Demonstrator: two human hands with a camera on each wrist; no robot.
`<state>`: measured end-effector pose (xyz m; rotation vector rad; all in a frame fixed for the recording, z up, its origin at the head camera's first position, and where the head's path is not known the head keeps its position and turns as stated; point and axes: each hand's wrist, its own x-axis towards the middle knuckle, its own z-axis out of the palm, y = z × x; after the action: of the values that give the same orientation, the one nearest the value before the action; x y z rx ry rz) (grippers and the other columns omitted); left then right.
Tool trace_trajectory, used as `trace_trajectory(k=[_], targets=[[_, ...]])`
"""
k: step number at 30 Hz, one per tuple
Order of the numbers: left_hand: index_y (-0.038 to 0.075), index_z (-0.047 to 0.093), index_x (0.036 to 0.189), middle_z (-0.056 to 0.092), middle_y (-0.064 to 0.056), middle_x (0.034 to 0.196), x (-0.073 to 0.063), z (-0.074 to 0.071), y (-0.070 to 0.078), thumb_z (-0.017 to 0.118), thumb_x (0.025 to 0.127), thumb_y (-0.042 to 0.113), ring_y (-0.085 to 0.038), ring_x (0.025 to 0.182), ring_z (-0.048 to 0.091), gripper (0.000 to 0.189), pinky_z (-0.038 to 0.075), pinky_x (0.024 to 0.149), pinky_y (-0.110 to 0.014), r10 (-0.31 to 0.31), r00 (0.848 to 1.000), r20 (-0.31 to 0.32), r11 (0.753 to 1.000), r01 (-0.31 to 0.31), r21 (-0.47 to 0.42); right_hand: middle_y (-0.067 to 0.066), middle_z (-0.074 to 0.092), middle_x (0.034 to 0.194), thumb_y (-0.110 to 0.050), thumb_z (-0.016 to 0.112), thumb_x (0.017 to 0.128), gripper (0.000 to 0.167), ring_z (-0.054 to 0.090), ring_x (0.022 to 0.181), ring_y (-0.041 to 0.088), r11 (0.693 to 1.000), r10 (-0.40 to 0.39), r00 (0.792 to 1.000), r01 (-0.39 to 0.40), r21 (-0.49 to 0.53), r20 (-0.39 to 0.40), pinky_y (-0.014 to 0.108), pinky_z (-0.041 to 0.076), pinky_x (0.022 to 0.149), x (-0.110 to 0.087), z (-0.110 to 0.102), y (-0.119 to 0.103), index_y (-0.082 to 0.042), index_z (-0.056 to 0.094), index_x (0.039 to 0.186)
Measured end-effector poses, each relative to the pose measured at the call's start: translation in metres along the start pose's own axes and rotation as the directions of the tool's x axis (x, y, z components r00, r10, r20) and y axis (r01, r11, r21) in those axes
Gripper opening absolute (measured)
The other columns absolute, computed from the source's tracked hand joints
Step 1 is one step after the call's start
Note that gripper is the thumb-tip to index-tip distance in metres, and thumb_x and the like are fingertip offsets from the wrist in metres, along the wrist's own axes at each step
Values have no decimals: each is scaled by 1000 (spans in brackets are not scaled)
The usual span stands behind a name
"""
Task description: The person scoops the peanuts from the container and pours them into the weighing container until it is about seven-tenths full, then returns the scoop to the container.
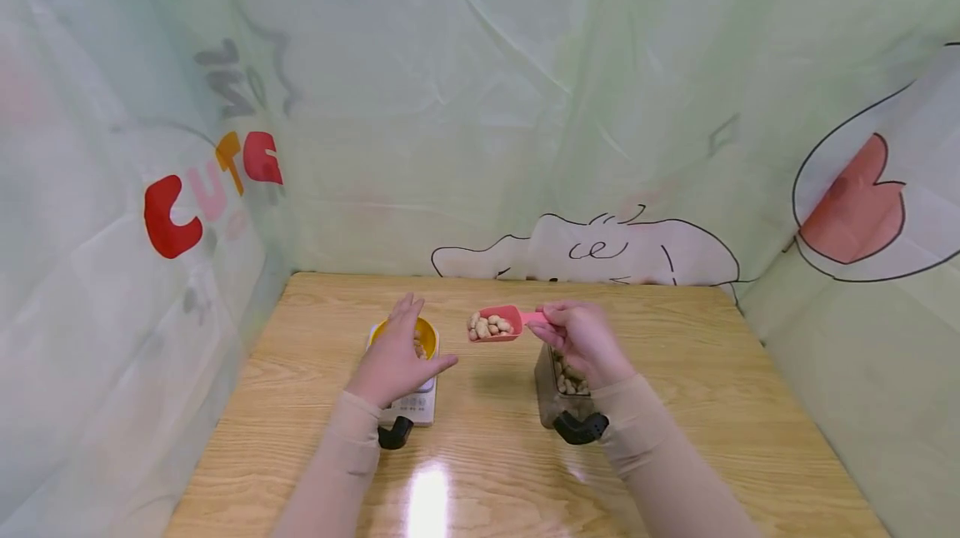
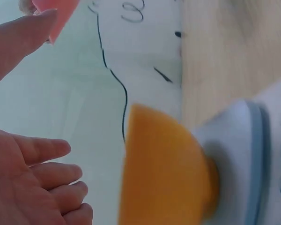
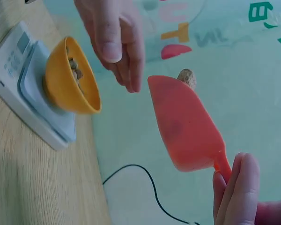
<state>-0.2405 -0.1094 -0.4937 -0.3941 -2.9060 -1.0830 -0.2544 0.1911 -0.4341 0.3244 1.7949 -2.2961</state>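
Observation:
My right hand (image 1: 585, 338) grips the handle of a pink-red scoop (image 3: 185, 124) loaded with unshelled peanuts (image 1: 487, 326). The scoop is held in the air between the two hands. My left hand (image 1: 393, 359) hovers over the yellow bowl (image 3: 68, 82) with fingers extended and thumb spread, holding nothing. Some peanuts lie in that bowl, which sits on a white kitchen scale (image 1: 412, 409). Below the right hand stands a greyish container (image 1: 550, 405) with more peanuts in it, partly hidden by the hand and wrist.
Everything stands on a wooden table (image 1: 487, 471). Light curtains (image 1: 420, 130) with printed letters and cartoon figures hang along its back and sides. A black wrist-worn device (image 1: 581, 428) sits under the right wrist, another (image 1: 395, 434) under the left.

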Motion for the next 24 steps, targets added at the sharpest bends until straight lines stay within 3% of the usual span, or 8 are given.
trace_trajectory(k=[3, 9, 15, 24], targets=[[13, 28, 171, 17, -7, 182, -3, -2, -9, 80, 86, 70, -28, 170, 17, 115, 32, 133, -58, -13, 1000, -19, 1000, 14, 17, 7, 74, 87, 3, 50, 109, 31, 79, 73, 9, 1000, 5, 1000, -5, 9, -7, 20, 66, 76, 4, 12, 4, 19, 56, 135], [13, 28, 171, 18, -9, 182, -9, -4, -28, 84, 84, 64, -33, 169, 17, 115, 33, 130, -63, -45, 998, -31, 999, 46, 26, 9, 73, 86, 3, 52, 109, 25, 79, 72, 11, 1000, 18, 1000, -18, 9, 2, 22, 66, 76, 11, 35, 14, 18, 60, 127], [11, 26, 172, 19, -9, 182, -12, -5, -50, 87, 83, 62, -36, 170, 14, 119, 29, 131, -66, -71, 996, -45, 997, 72, 22, 12, 73, 88, 3, 52, 108, 28, 79, 72, 12, 1000, 5, 1000, -5, -19, 8, 23, 67, 75, 15, 56, 23, 21, 60, 128], [7, 27, 170, 15, -15, 182, -16, -8, -66, 88, 82, 60, -39, 170, 13, 119, 29, 131, -67, -135, 991, 2, 991, 135, -2, 18, 73, 96, 1, 53, 109, 25, 79, 72, 13, 998, -20, 1000, 20, -56, -4, 24, 67, 74, 21, 82, 37, 18, 64, 123]])
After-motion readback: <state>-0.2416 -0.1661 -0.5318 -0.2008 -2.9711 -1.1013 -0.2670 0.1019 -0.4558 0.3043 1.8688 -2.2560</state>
